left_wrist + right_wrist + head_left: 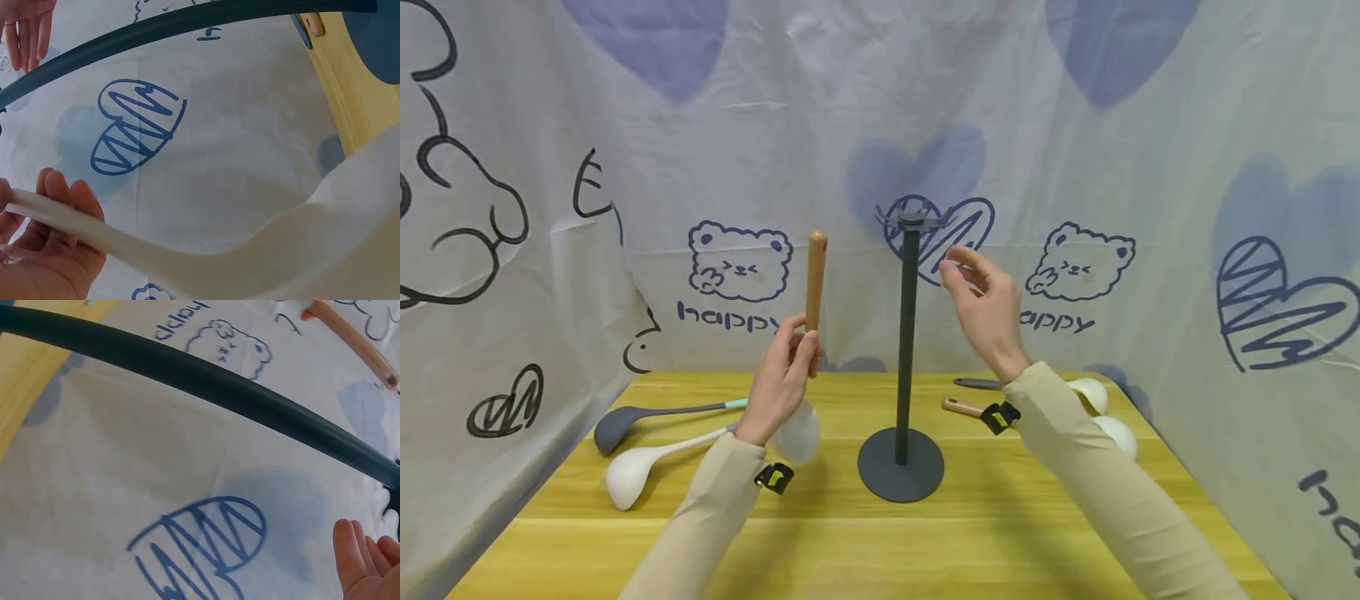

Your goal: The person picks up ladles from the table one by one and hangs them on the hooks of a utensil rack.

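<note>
My left hand (782,375) grips a white ladle (206,269) by its shaft, just below the wooden handle (816,279). That handle points upward, and the ladle's pale bowl (797,432) hangs below, partly behind the wrist. To the right of it stands a dark utensil stand (906,350) with a round base and a ring of hooks (913,220) on top. My right hand (988,308) is raised on the stand's other side, fingers loosely bent, holding nothing. In the right wrist view its fingers (345,553) are apart from the dark pole (206,394).
On the wooden table (820,542), a grey ladle (617,427) and a white ladle (628,477) lie at the left. Behind the right forearm lie more utensils, among them a wooden handle (962,407), a dark handle (976,383) and white heads (1116,435). Printed cloth (820,125) encloses the table.
</note>
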A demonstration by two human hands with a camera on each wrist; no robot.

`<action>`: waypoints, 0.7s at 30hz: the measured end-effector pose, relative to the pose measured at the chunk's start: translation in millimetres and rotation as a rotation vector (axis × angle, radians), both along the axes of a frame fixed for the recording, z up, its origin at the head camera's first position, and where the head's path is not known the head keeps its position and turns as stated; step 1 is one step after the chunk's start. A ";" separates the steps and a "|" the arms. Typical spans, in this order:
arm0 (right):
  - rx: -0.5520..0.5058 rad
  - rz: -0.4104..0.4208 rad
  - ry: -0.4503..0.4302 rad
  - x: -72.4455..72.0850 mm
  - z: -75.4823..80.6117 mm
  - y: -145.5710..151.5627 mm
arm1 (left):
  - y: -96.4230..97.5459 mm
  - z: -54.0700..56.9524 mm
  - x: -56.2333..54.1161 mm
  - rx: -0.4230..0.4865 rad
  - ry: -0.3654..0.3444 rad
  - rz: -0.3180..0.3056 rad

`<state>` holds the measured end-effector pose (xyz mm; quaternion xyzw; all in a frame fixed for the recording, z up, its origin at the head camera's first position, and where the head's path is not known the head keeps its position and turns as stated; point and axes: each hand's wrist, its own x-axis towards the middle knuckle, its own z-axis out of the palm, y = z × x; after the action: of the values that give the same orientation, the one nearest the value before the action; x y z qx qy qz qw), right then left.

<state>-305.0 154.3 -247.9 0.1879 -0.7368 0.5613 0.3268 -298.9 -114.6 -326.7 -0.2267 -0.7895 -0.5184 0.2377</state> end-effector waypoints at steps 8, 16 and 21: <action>-0.038 -0.016 0.033 2.7 31.5 -1.2 | 5.7 14.1 -3.5 0.132 -0.043 -0.098; 0.008 -0.010 0.001 3.0 46.5 -7.3 | 13.7 26.5 -5.9 0.342 -0.174 -0.168; 0.015 0.001 -0.029 1.0 50.3 -10.3 | 17.9 31.2 -8.6 0.405 -0.206 -0.185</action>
<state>-303.9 143.9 -197.6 0.1824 -0.7456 0.5585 0.3145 -307.6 -96.7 -295.5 -0.1917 -0.6654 -0.7061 0.1481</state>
